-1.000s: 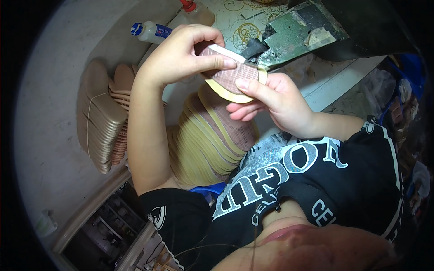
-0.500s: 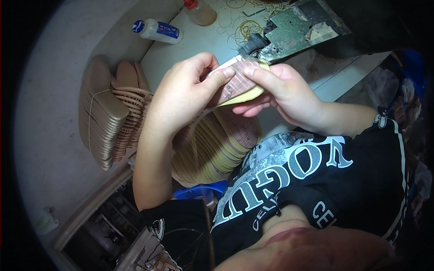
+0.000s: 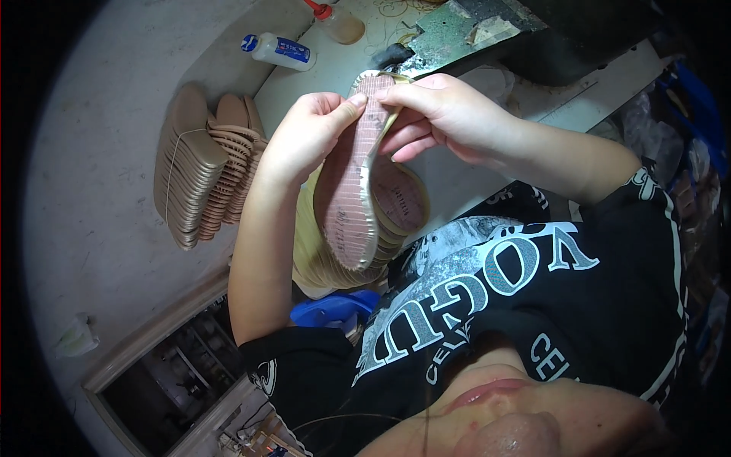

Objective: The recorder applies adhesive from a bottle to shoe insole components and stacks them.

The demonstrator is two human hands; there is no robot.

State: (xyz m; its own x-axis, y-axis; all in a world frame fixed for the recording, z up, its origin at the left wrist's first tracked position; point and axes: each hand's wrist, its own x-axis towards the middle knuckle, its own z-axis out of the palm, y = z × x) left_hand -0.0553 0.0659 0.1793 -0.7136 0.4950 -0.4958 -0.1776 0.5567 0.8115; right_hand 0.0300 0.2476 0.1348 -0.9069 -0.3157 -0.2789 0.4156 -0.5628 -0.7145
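Note:
A shoe insole [image 3: 352,183] with a pink striped underside hangs from my two hands, its wide end downward. Its pale cover edge is folded over in small pleats around the rim. My left hand [image 3: 312,133] pinches the narrow upper part from the left, thumb on the pink face. From the right, my right hand [image 3: 434,114] grips the same upper part with thumb and fingers at the yellowish edge, other fingers curled behind. Beneath and behind it lies a row of stacked insoles [image 3: 400,199] with yellow edges and pink faces, partly covered by the held one.
Bundled tan insoles [image 3: 194,183] stand at the left by the wall. On the white table [image 3: 335,65] are a white bottle with a blue label [image 3: 276,50] and a red-capped bottle [image 3: 337,23]. A worn green machine [image 3: 449,38] sits at the far side. A blue item [image 3: 335,307] lies below the stack.
The insole has turned so its full pink underside hangs lengthwise, where before only one end showed between my hands. Both hands have shifted and still hold it.

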